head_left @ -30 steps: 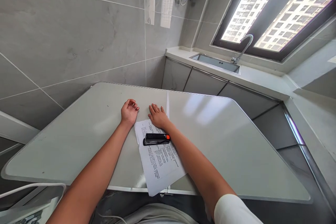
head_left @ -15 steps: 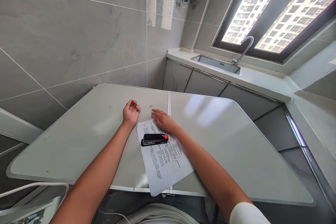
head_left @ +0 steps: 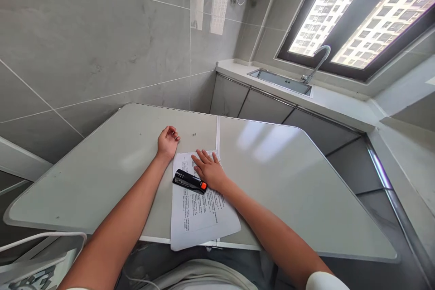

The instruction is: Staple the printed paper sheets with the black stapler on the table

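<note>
A printed paper sheet (head_left: 199,210) lies on the pale table (head_left: 288,181), its near edge hanging over the table's front. A black stapler (head_left: 189,181) with an orange end rests across the sheet's upper part. My right hand (head_left: 208,169) lies flat on the sheet, fingers spread, its heel touching the stapler's orange end. My left hand (head_left: 167,142) rests on the bare table just left of the sheet's far corner, fingers loosely curled, holding nothing I can see. Small loose staples (head_left: 194,134) lie on the table beyond the paper.
A grey tiled wall (head_left: 95,41) rises behind the table. A counter with a sink (head_left: 280,80) and tap (head_left: 316,61) runs under the window at the right. A white cable (head_left: 41,238) loops at the lower left.
My right hand drew back from the far table onto the sheet. The sheet and stapler turned, the stapler's orange end now at my right hand. My left hand stayed put.
</note>
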Motion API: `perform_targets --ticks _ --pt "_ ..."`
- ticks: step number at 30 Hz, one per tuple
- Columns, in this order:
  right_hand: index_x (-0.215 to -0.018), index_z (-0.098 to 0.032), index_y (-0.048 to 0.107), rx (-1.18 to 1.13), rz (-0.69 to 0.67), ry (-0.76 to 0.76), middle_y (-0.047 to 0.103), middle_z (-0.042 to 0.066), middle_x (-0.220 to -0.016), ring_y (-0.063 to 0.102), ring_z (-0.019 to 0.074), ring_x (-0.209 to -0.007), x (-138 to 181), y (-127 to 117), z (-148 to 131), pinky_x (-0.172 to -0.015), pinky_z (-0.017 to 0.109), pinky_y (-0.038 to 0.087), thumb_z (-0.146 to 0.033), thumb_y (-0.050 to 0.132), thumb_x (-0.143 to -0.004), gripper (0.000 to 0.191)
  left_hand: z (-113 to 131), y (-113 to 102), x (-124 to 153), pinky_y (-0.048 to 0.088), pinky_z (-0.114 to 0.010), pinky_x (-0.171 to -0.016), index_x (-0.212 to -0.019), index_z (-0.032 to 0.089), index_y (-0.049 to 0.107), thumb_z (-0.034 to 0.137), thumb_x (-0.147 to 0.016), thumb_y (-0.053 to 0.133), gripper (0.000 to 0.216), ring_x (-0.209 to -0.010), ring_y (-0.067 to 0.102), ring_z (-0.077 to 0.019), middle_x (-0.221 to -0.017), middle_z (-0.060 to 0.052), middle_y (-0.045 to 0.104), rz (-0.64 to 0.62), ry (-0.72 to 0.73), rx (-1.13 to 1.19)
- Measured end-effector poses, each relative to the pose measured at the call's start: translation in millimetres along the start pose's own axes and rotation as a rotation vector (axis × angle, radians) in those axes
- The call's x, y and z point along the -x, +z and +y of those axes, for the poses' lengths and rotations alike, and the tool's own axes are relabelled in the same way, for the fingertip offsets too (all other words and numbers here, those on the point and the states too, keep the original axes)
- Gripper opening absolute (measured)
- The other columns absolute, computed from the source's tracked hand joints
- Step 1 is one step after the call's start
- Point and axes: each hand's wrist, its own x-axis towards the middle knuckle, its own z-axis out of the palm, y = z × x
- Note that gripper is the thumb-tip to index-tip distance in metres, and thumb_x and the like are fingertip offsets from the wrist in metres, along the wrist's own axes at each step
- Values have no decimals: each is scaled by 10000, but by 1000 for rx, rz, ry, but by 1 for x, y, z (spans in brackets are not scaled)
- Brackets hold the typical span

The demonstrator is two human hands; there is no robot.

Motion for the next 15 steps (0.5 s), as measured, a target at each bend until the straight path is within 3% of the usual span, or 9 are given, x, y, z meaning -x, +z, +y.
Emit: perform_targets --ticks 9,15 --pt "-1583 -260 386 -21 95 90 270 88 -1700 175 280 -1591 -36 20 -40 -1266 623 107 -412 271 -1104 515 20 -8 -11 412 -239 -536 -780 167 633 282 -811 727 151 -569 521 -93 -748 -7 620 23 15 -6" --pt "-1534 -207 443 -107 192 129 335 120 -1669 217 298 -1568 -56 21 -47 -1253 617 147 -356 344 -1088 481 41 -23 -18 416 -229 -544 -842 166 676 322 -804 731 170 -576 522 -94 -736 -10 608 38 41 -19"
